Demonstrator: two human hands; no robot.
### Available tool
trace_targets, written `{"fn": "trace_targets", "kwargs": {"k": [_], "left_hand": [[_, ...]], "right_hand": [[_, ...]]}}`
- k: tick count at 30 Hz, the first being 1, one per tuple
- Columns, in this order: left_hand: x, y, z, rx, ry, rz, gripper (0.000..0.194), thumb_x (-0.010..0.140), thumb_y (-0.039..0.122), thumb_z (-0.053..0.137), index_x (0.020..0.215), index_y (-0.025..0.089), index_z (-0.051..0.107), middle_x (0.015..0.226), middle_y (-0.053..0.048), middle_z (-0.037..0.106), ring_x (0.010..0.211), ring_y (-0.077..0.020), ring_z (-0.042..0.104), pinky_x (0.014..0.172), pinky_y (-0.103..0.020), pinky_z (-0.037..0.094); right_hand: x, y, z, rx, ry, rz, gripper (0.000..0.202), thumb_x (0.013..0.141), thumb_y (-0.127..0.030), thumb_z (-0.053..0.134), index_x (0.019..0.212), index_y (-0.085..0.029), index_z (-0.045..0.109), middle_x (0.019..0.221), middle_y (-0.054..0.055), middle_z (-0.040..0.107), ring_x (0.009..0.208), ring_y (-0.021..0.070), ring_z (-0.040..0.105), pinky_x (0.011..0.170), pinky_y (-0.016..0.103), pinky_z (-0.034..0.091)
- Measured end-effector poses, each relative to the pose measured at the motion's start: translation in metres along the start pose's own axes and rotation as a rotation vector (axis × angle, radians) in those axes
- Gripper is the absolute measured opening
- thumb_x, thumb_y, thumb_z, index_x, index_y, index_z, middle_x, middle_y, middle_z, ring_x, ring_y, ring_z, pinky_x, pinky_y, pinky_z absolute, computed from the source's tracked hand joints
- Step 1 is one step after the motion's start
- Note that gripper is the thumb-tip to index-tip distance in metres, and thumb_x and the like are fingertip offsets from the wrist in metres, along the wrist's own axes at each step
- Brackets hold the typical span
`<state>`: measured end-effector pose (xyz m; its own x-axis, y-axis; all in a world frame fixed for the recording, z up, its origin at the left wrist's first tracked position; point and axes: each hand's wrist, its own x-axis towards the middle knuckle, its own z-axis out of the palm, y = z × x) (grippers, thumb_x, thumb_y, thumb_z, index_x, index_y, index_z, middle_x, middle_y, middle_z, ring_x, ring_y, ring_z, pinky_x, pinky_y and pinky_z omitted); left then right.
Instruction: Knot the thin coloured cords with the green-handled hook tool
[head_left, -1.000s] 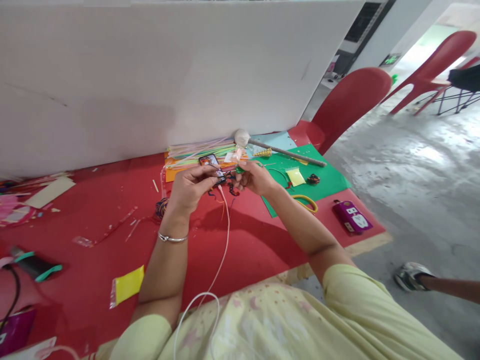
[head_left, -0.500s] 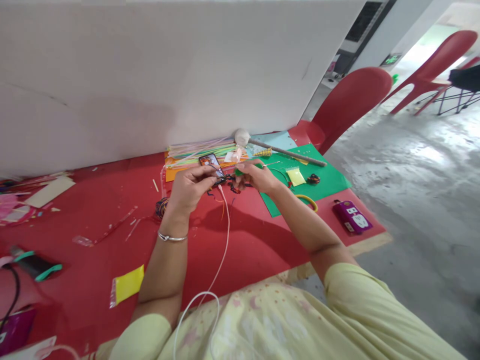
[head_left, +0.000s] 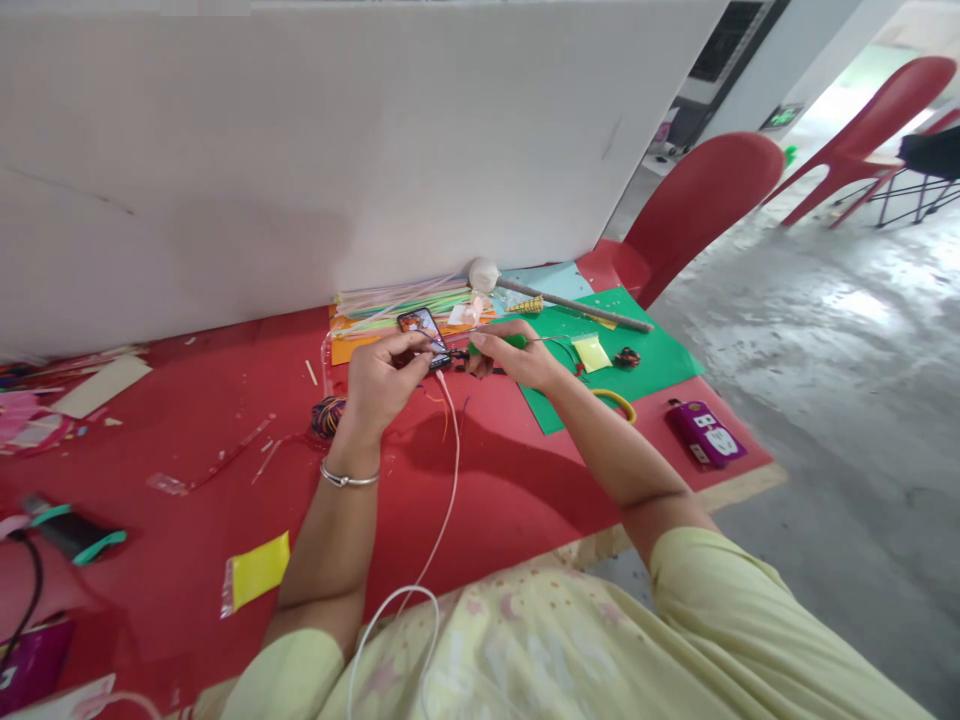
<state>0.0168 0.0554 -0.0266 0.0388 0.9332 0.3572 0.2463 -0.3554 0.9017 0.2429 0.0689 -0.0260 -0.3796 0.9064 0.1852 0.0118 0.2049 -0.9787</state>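
Note:
My left hand [head_left: 384, 382] pinches one end of a small dark, cord-like piece [head_left: 454, 354] between thumb and forefinger. Its exact kind is too small to make out. Closed around a green-handled tool with a thin metal shaft [head_left: 516, 341], my right hand [head_left: 514, 355] also has its fingertips at the dark piece. The shaft points right, away from the left hand. Just behind the fingers lies a lit phone [head_left: 421, 324], partly covered by my left hand, with a white cable [head_left: 454, 450] running from it toward me. Beside my left wrist is a dark multicoloured thread bundle [head_left: 327, 416].
Pale sticks [head_left: 397, 296] lie along the white wall. On the right are a green sheet [head_left: 660, 360], a yellow packet [head_left: 591, 353], a yellow ring [head_left: 619, 402] and a purple power socket [head_left: 706, 434]. Another yellow packet [head_left: 259, 571] and a black-and-teal tool [head_left: 75, 534] lie left.
My right hand has turned slightly, showing more of the green handle, and the dark piece between the hands looks straighter. My left hand has barely moved.

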Motion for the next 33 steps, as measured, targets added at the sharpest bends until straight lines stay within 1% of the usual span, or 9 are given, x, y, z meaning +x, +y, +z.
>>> {"fn": "trace_targets", "kwargs": {"k": [3,7,10,13,16,19,22,27,33], "left_hand": [[0.000,0.001,0.001,0.102,0.029,0.060,0.017,0.079,0.023,0.074,0.091,0.020,0.086,0.089,-0.006,0.082,0.086,-0.0226,0.075,0.083,-0.034,0.058],[-0.002,0.003,0.005,0.227,0.085,0.144,0.017,0.082,0.023,0.070,0.089,0.020,0.085,0.088,-0.006,0.082,0.082,-0.0216,0.074,0.080,-0.032,0.057],[-0.004,0.005,0.009,0.294,0.127,0.159,0.017,0.084,0.024,0.070,0.090,0.021,0.085,0.088,-0.005,0.082,0.083,-0.0219,0.075,0.082,-0.032,0.057],[-0.005,0.005,0.014,0.243,0.188,0.085,0.018,0.081,0.024,0.072,0.092,0.021,0.085,0.087,-0.004,0.081,0.081,-0.0212,0.074,0.083,-0.033,0.058],[-0.004,0.009,0.016,0.001,0.220,-0.058,0.020,0.074,0.024,0.079,0.092,0.019,0.085,0.080,-0.002,0.078,0.070,-0.0165,0.069,0.073,-0.030,0.057],[-0.001,0.016,0.011,-0.353,0.123,-0.241,0.025,0.064,0.024,0.086,0.088,0.018,0.085,0.063,0.002,0.067,0.051,-0.0081,0.051,0.049,-0.021,0.041],[0.001,0.023,0.001,-0.587,-0.029,-0.414,0.030,0.055,0.022,0.089,0.084,0.017,0.085,0.057,0.002,0.061,0.044,-0.0042,0.039,0.041,-0.019,0.024],[0.004,0.021,-0.014,-0.604,-0.181,-0.503,0.033,0.052,0.018,0.089,0.085,0.018,0.087,0.061,-0.003,0.069,0.043,-0.0030,0.035,0.041,-0.019,0.016],[0.006,0.009,-0.014,-0.477,-0.190,-0.426,0.021,0.058,0.019,0.087,0.079,0.018,0.086,0.058,-0.005,0.070,0.041,-0.0062,0.039,0.041,-0.023,0.017]], "right_hand": [[-0.003,-0.003,0.002,-0.138,0.000,-0.099,0.053,0.102,-0.058,0.058,0.074,-0.015,0.073,0.070,0.004,0.072,0.063,0.0119,0.063,0.062,0.024,0.053],[-0.006,-0.009,0.006,-0.487,0.018,-0.387,0.049,0.109,-0.043,0.048,0.072,-0.017,0.064,0.068,0.001,0.062,0.063,0.0110,0.053,0.063,0.026,0.042],[-0.010,-0.010,0.012,-0.791,0.079,-0.577,0.042,0.110,-0.033,0.046,0.072,-0.019,0.059,0.068,0.001,0.059,0.064,0.0123,0.051,0.063,0.029,0.037],[-0.014,-0.004,0.022,-1.066,0.181,-0.685,0.036,0.109,-0.030,0.048,0.077,-0.019,0.062,0.073,0.003,0.064,0.068,0.0147,0.056,0.065,0.030,0.039],[-0.015,0.008,0.031,-1.224,0.276,-0.717,0.034,0.109,-0.034,0.052,0.081,-0.019,0.063,0.077,0.005,0.067,0.071,0.0168,0.059,0.067,0.031,0.043],[-0.013,0.022,0.034,-1.187,0.290,-0.730,0.031,0.108,-0.040,0.055,0.090,-0.018,0.067,0.085,0.008,0.071,0.081,0.0197,0.064,0.073,0.032,0.049],[-0.008,0.032,0.029,-1.027,0.215,-0.777,0.028,0.106,-0.045,0.059,0.104,-0.019,0.069,0.101,0.013,0.074,0.096,0.0238,0.069,0.085,0.037,0.057],[-0.005,0.030,0.008,-0.867,0.019,-0.860,0.032,0.102,-0.049,0.065,0.115,-0.021,0.073,0.114,0.016,0.076,0.108,0.0281,0.073,0.099,0.047,0.060],[-0.010,0.008,-0.013,-0.784,-0.143,-0.733,0.026,0.103,-0.039,0.065,0.117,-0.022,0.078,0.118,0.014,0.079,0.113,0.0275,0.076,0.104,0.048,0.062]]}}
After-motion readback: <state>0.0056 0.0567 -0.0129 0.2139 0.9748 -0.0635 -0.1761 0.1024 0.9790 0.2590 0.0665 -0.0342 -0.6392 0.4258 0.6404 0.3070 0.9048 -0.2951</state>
